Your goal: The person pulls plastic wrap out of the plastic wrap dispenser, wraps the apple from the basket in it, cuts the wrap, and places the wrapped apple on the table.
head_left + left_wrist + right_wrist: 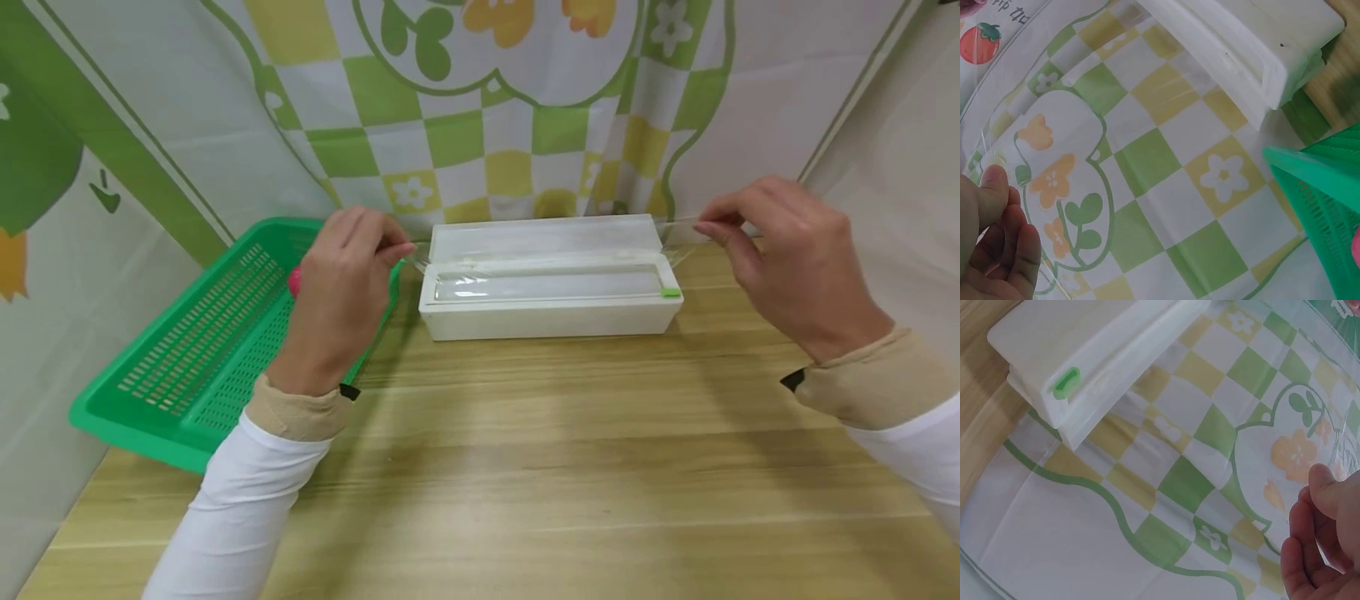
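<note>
A white cling film dispenser box [551,319] stands on the table with its lid [543,239] raised at the back. Clear cling film [678,237] stretches out past both ends of the box. My left hand [337,292] pinches the film's left edge between thumb and forefinger, just left of the box. On the other side, my right hand [798,258] pinches the right edge the same way. A green slider [671,292] sits at the box's front right corner, and it also shows in the right wrist view.
A green plastic basket [150,435] stands on the left, partly behind my left hand, with a pink object [294,282] in it. Behind the box hangs a checked, flowered cloth [465,137]. The wooden table [525,483] stretches in front of the box.
</note>
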`<state>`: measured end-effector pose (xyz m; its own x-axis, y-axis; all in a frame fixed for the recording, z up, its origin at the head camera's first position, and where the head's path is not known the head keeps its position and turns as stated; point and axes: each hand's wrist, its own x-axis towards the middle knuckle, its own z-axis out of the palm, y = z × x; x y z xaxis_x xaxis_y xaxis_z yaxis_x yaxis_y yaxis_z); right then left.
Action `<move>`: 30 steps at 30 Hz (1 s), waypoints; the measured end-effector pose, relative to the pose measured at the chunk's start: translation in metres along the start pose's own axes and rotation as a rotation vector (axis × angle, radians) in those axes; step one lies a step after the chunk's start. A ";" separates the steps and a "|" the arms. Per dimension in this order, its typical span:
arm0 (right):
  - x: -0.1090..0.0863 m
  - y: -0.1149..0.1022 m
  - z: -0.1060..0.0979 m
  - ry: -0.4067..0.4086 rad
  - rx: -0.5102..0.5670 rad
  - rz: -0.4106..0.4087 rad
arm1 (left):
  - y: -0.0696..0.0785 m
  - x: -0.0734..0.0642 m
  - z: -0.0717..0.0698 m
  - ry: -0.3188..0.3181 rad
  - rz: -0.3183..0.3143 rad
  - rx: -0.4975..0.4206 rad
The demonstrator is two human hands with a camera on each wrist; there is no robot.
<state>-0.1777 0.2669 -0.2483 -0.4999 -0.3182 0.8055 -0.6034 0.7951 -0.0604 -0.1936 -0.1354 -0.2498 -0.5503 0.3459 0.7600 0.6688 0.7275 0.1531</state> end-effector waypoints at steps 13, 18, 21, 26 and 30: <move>0.007 -0.008 -0.012 0.010 -0.035 0.002 | 0.005 0.002 -0.013 0.020 0.036 0.044; 0.010 -0.010 -0.016 0.019 -0.045 -0.007 | 0.007 0.004 -0.019 0.041 0.059 0.042; 0.011 -0.012 -0.018 0.045 -0.032 0.006 | 0.009 0.005 -0.022 0.047 0.071 0.045; 0.012 -0.015 -0.020 0.081 -0.013 0.031 | 0.012 0.008 -0.028 0.053 0.080 0.051; 0.014 -0.017 -0.023 0.093 -0.012 0.043 | 0.015 0.010 -0.033 0.053 0.080 0.055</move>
<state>-0.1598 0.2605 -0.2227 -0.4652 -0.2348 0.8535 -0.5747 0.8135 -0.0895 -0.1722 -0.1405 -0.2193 -0.4676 0.3733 0.8012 0.6804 0.7307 0.0566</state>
